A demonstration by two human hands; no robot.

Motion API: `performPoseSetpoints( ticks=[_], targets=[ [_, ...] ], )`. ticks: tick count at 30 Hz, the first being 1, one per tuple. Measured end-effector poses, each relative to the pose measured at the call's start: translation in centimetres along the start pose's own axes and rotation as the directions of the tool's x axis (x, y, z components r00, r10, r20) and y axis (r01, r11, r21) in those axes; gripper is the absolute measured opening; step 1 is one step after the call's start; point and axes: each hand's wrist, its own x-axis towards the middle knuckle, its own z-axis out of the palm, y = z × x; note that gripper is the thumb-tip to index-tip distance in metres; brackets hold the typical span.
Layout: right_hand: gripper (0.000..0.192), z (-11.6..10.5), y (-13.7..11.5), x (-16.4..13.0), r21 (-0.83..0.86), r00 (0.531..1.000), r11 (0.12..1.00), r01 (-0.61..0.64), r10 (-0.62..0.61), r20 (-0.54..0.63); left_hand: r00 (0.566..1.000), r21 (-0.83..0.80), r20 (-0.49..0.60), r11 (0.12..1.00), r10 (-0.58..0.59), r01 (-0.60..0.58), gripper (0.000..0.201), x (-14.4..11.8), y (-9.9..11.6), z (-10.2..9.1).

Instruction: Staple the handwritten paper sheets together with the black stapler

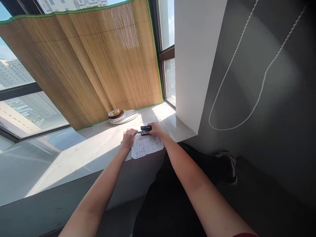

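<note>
Both of your arms reach forward and slightly upward from the bottom of the view, bare to above the elbow, and converge at the near edge of the window sill (81, 154). Your left hand (128, 137) rests knuckles-up on the upper left corner of the printed sheet (146, 146), its fingers curled together and pressing down on the paper; the wrist is straight and the forearm runs diagonally from lower left. Your right hand (156, 129) sits just beyond the sheet's top edge, fingers closed over the black stapler (145, 128), whose body pokes out to the left of the hand toward your other hand. The stapler sits at the top edge of the sheet, between your two hands, which are close together. The sheet lies flat on the sill with its near edge hanging a little over the lip, covered with small dark print that is too fine to read. Farther back on the sill, well apart from your hands, a stack of plates (121, 116) stands against the foot of a bamboo blind (98, 62) that leans across the window. To the right, a white pillar (195, 59) meets the sill, and a beaded cord (247, 85) loops on the grey wall. Below, your dark trousers and one shoe (228, 164) show on the floor.
</note>
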Motion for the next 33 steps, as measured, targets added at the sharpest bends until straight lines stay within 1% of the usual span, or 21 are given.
performPoseSetpoints(
  ticks=[4,9,14,18,21,25,30,33],
  targets=[
    [0.025,0.1,0.0,0.1,0.008,1.0,1.0,-0.001,0.001,-0.01,1.0,-0.012,-0.007,1.0,0.0,0.0,0.031,0.2,-0.1,0.3],
    [0.028,0.2,0.3,0.2,0.028,1.0,1.0,0.0,0.0,-0.006,1.0,-0.039,0.002,0.999,-0.002,0.002,0.033,0.2,-0.1,0.2],
    [0.034,0.4,0.5,0.3,0.026,1.0,0.999,-0.022,0.022,-0.004,0.998,-0.054,-0.005,0.997,-0.056,0.056,0.033,0.0,0.0,0.0],
    [0.034,0.0,0.1,0.1,0.012,0.999,0.999,-0.042,0.042,0.032,0.996,-0.085,-0.032,0.993,-0.087,0.084,0.031,-0.2,-0.5,0.0],
    [0.037,-0.5,-0.3,-0.1,0.004,0.997,0.998,-0.065,0.065,0.052,0.992,-0.116,-0.079,0.99,-0.096,0.087,0.028,-0.4,-1.0,0.3],
    [0.04,-0.8,-0.3,-0.2,0.001,0.996,0.997,-0.076,0.076,0.054,0.986,-0.146,-0.136,0.986,-0.095,0.075,0.025,-0.5,-1.5,0.8],
    [0.034,-0.7,-0.3,-0.1,-0.002,0.998,0.999,-0.053,0.053,0.042,0.981,-0.158,-0.159,0.984,-0.112,0.086,0.02,-0.5,-1.8,1.2],
    [0.035,-0.6,-0.2,-0.1,0.011,0.999,0.999,-0.047,0.046,0.024,0.98,-0.163,-0.172,0.984,-0.102,0.074,0.019,-0.4,-2.1,1.5]
  ],
)
